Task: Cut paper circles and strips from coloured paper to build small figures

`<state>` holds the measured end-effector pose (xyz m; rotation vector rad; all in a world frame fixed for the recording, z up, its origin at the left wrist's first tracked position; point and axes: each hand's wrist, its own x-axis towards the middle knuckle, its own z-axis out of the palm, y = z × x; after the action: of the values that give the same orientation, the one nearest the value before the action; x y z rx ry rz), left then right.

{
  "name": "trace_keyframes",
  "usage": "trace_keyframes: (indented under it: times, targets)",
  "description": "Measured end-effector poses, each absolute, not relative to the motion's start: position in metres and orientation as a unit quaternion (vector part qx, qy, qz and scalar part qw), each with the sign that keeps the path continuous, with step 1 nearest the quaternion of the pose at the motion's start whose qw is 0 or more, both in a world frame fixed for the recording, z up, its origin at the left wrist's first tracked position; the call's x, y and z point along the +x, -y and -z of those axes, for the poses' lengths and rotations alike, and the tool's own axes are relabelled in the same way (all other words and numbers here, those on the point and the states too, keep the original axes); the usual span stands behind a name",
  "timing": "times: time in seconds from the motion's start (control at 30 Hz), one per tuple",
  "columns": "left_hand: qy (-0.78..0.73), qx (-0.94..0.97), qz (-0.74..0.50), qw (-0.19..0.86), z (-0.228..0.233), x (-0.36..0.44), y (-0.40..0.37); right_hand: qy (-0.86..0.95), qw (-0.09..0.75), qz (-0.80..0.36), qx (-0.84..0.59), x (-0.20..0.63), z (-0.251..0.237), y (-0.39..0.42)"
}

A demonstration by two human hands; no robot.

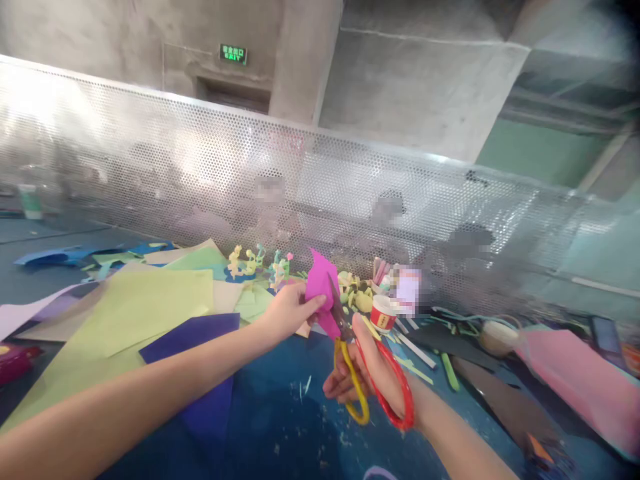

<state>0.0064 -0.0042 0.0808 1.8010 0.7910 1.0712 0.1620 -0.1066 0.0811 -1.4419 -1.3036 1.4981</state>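
Observation:
My left hand [290, 310] pinches a small magenta sheet [320, 283], thumb in front and fingers behind. It looks like craft foam or paper. In my right hand [373, 373] is a pair of scissors [360, 393] with one yellow and one red handle loop. Their blades are parted and lie against the sheet's right side, pointing up and away from me. Whether the blades are cutting into it I cannot tell. Both hands are above the dark blue table [285, 427], where small pale scraps lie.
Yellow-green sheets [155, 307] and a dark blue sheet [200, 340] spread at left. Small flower-like figures [245, 263] stand behind. At right are a red and white cup [383, 313], a green pen-like stick [450, 372] and a pink sheet [580, 380]. A perforated metal screen [200, 160] borders the back.

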Motion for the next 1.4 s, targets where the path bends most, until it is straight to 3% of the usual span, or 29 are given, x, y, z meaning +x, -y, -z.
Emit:
trace_keyframes:
  times: [0.27, 0.9, 1.4]
  targets:
    - [-0.235, 0.628, -0.449, 0.591, -0.091, 0.006, 0.011, 0.55, 0.402, -0.528, -0.507, 0.16, -0.071, 0.1]
    - [-0.239, 0.695, -0.472, 0.486, -0.086, 0.008, 0.014, 0.559, 0.42, -0.494, -0.517, 0.16, -0.074, 0.103]
    - [-0.221, 0.677, -0.47, 0.522, -0.09, 0.007, 0.019, 0.579, 0.427, -0.484, -0.498, 0.16, -0.066, 0.103]
